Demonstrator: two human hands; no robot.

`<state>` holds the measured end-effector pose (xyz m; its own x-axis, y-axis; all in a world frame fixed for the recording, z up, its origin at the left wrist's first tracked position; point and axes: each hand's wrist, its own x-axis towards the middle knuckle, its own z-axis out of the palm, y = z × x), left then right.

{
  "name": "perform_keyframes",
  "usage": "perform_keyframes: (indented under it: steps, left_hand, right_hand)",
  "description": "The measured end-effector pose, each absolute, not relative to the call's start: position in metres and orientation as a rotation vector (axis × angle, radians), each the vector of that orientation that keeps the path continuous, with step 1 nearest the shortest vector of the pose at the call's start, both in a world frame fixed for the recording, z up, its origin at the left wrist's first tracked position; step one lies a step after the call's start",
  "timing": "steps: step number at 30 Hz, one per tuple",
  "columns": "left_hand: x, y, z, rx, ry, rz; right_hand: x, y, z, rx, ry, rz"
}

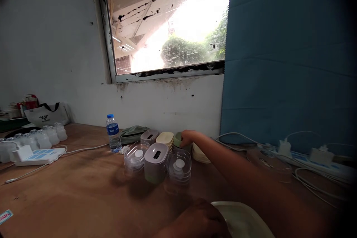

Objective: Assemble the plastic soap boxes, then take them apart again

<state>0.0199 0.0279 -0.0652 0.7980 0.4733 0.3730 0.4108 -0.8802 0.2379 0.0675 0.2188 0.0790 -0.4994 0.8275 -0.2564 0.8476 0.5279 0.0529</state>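
My right hand (189, 137) reaches far across the table, its fingers bent over the rim of a green container (177, 140). Low in the view is my left hand (202, 217), dark and blurred, beside a pale cream tray-like piece (245, 217); its fingertips are hidden. Before the green container stand a stack of clear lids (184, 160) with white round centres and a lilac container (156, 158) with a slotted top. A second clear stack (135, 156) is left of it. Behind are another lilac container (149, 136) and stacked cream pieces (165, 138); more cream pieces (198, 154) sit right of my right hand.
A water bottle (113, 134) and a grey-green pouch (132, 134) stand near the wall. Several frosted bottles (43, 138) and a white box with a cable (40, 156) are at left. A power strip (312, 160) with cables lies right, beyond my forearm.
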Motion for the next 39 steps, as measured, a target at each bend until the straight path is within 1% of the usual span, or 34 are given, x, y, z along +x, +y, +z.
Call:
perform_keyframes:
  steps: [11, 14, 20, 26, 30, 33, 36, 39]
  left_hand:
    - [0.018, 0.019, -0.051, 2.806, 0.668, 0.707]
    - [0.017, 0.017, -0.048, 2.727, 0.658, 0.693]
    - [0.012, 0.017, -0.042, 2.506, 0.603, 0.806]
    - [0.012, 0.016, -0.035, 2.612, 0.584, 0.733]
    - [0.011, 0.009, -0.03, 2.713, 0.599, 0.671]
    - [0.014, 0.0, -0.025, 2.793, 0.659, 0.667]
    - [0.023, 0.0, -0.017, 2.847, 0.741, 0.769]
    - [0.037, 0.022, -0.004, 2.825, 0.953, 0.862]
  right_hand:
    - [0.062, 0.213, 0.078, 1.362, 2.568, -0.088]
    - [0.062, 0.206, 0.079, 1.345, 2.606, -0.065]
    - [0.061, 0.196, 0.074, 1.34, 2.673, -0.011]
    - [0.072, 0.192, 0.084, 1.344, 2.78, 0.107]
    - [0.103, 0.173, 0.093, 1.345, 2.902, 0.222]
    - [0.14, 0.148, 0.094, 1.43, 2.997, 0.327]
    - [0.187, 0.122, 0.091, 1.625, 3.051, 0.455]
    - [0.234, 0.102, 0.091, 1.879, 3.033, 0.545]
